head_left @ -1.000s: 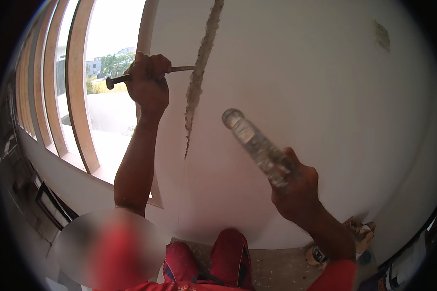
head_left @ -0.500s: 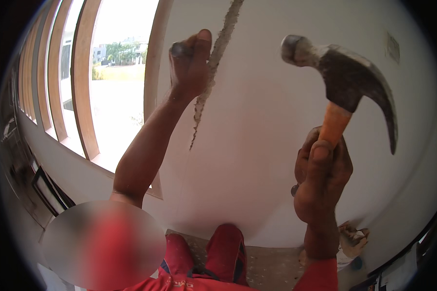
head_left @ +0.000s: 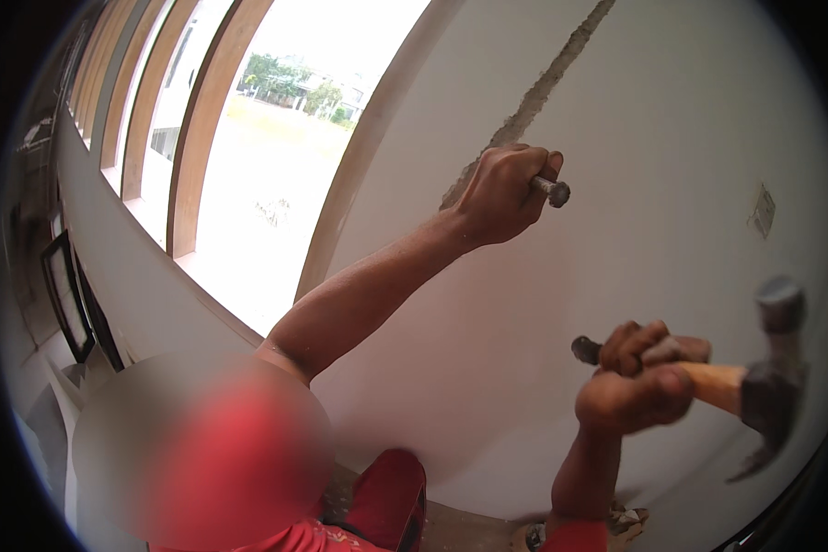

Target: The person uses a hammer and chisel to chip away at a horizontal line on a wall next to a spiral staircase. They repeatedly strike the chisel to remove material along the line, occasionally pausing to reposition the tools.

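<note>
So the left hand (head_left: 506, 193) is clamping its fingers around a chisel (head_left: 553, 191) (looks like one, anyway), with the round struck end poking out just to the right of those fingers. The tip is hiding behind the hand, so I can't tell if it's touching the groove (head_left: 545, 92), which is running up the wall (head_left: 488, 350) above and right of the left fingers, its lower end showing just left of them.

For doing this well, I'd be seating the tip on the groove's ragged edge first, gripping firmly but not rigidly, and lining the hammer (head_left: 722, 385) up square with that struck end. A glancing hit would be risking knuckles, since the fingers are sitting so close to it.

Pose-wise, the left forearm is slanting up and rightward across the wall. The right hand (head_left: 644, 382) is sitting lower and further right, fingers curling tight round the handle; the hammer's head is hanging out to their right, claw pointing down, while the dark butt is sticking out to their left.
</note>
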`<control>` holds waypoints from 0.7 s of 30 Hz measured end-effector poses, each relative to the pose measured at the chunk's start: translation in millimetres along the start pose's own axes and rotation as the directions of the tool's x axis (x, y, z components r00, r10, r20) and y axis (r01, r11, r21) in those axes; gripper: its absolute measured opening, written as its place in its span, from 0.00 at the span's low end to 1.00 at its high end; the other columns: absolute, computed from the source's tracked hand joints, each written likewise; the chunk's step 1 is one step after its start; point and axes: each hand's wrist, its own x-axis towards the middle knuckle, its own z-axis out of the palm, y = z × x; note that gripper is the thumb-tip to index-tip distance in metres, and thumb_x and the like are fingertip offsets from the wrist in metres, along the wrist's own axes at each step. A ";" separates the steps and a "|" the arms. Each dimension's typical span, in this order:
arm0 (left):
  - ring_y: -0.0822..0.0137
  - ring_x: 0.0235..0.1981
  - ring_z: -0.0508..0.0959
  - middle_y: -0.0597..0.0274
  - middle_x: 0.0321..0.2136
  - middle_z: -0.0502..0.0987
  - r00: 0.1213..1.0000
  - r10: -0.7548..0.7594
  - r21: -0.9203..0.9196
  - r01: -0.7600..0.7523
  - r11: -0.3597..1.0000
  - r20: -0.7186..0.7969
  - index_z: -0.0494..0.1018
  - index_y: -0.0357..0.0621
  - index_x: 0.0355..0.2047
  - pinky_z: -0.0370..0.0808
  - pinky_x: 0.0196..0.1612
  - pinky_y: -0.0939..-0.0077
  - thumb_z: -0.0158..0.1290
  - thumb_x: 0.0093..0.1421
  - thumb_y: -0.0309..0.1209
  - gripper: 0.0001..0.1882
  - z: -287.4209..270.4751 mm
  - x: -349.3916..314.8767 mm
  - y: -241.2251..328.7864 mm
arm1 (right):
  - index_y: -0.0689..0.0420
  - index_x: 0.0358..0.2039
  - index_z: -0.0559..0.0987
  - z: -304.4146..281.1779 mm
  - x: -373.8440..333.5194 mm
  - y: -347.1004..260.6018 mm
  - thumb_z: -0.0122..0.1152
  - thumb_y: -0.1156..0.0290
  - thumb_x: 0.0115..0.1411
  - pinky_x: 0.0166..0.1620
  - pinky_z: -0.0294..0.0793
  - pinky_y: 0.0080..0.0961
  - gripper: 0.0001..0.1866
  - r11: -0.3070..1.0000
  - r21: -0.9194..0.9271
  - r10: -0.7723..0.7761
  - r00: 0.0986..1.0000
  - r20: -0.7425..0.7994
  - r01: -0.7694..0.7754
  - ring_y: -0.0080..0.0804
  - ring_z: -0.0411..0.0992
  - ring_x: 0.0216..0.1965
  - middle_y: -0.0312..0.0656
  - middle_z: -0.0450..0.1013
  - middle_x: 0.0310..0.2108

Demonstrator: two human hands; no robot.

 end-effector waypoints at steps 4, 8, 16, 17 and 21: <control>0.59 0.16 0.63 0.54 0.15 0.66 0.998 0.030 -0.006 -0.030 1.000 0.049 0.69 0.35 0.25 0.67 0.23 0.68 0.46 0.50 0.14 0.04 -10.2 0.2 -10.2 | 0.64 0.34 0.70 19.1 10.7 16.8 0.50 0.68 0.72 0.20 0.55 0.24 0.12 0.833 -0.539 0.250 0.955 0.162 -0.127 0.21 0.55 0.14 0.34 0.60 0.16; 0.59 0.16 0.63 0.55 0.15 0.66 0.995 -0.084 -0.021 0.085 0.996 0.059 0.70 0.34 0.27 0.66 0.23 0.67 0.46 0.49 0.14 0.06 -4.9 2.5 -6.2 | 0.52 0.27 0.59 1.1 18.3 -30.3 0.46 0.48 0.73 0.16 0.47 0.13 0.23 0.991 0.014 0.131 0.989 -0.076 -0.130 0.11 0.45 0.14 0.26 0.49 0.17; 0.59 0.16 0.65 0.54 0.14 0.66 0.998 -0.027 0.046 0.024 0.999 0.059 0.70 0.35 0.23 0.66 0.22 0.64 0.45 0.50 0.14 0.05 -8.1 -1.7 -11.5 | 0.58 0.27 0.65 5.2 13.6 -12.7 0.50 0.53 0.72 0.18 0.51 0.22 0.23 0.864 -0.334 0.385 0.922 -0.041 -0.376 0.20 0.50 0.13 0.33 0.55 0.15; 0.58 0.16 0.66 0.54 0.15 0.67 0.992 -0.075 0.073 0.068 0.995 0.100 0.70 0.35 0.23 0.67 0.23 0.64 0.46 0.50 0.14 0.05 -7.9 0.0 -7.4 | 0.55 0.25 0.62 2.5 16.9 -30.2 0.49 0.47 0.72 0.17 0.50 0.18 0.26 0.908 -0.127 0.373 0.909 -0.187 -0.399 0.18 0.48 0.13 0.31 0.54 0.15; 0.55 0.17 0.68 0.54 0.16 0.70 0.997 0.011 0.008 -0.012 1.000 0.081 0.70 0.36 0.22 0.68 0.23 0.62 0.47 0.51 0.15 0.05 1.6 3.6 -6.5 | 0.54 0.26 0.61 3.8 6.3 6.8 0.46 0.44 0.71 0.19 0.51 0.18 0.27 0.979 0.121 0.194 0.933 -0.303 -0.165 0.18 0.50 0.15 0.33 0.56 0.16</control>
